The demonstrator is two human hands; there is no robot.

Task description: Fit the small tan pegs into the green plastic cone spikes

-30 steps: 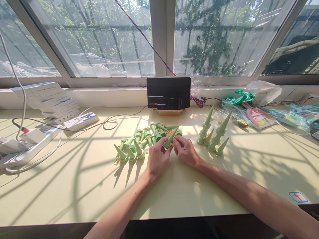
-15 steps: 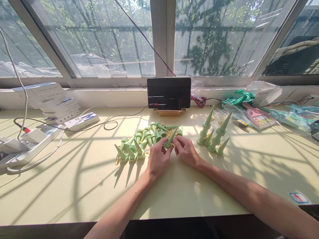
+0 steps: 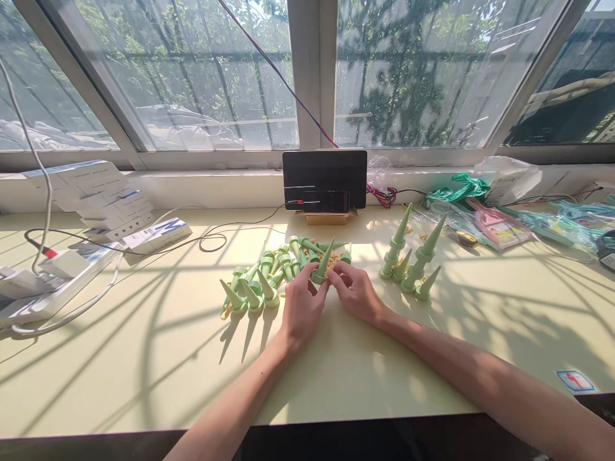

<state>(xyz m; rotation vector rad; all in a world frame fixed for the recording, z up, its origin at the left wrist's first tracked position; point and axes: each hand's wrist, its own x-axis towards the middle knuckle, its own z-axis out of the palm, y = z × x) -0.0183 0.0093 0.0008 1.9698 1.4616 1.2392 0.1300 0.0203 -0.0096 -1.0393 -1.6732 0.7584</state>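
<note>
My left hand (image 3: 304, 301) is closed round the collar of a green plastic cone spike (image 3: 325, 259), its point up. My right hand (image 3: 356, 291) has its fingertips pinched at the collar's right side, on a small yellow piece (image 3: 328, 274) mostly hidden by the fingers. Behind both hands lies a pile of green spikes (image 3: 285, 259) mixed with small yellow parts. Left of my hands, several spikes (image 3: 252, 296) stand in a row, points up. To the right, more spikes (image 3: 424, 259) stand upright, some stacked in taller columns.
At the back centre a black tablet (image 3: 325, 169) and a phone (image 3: 327, 202) lean on a cardboard stand. White boxes (image 3: 96, 192), a power strip (image 3: 72, 288) and cables lie on the left. Plastic bags (image 3: 552, 224) and a pink packet (image 3: 500, 225) lie back right.
The held spike has turned more upright and shifted slightly left. My right fingertips have moved a little left and down with it, against its collar.
</note>
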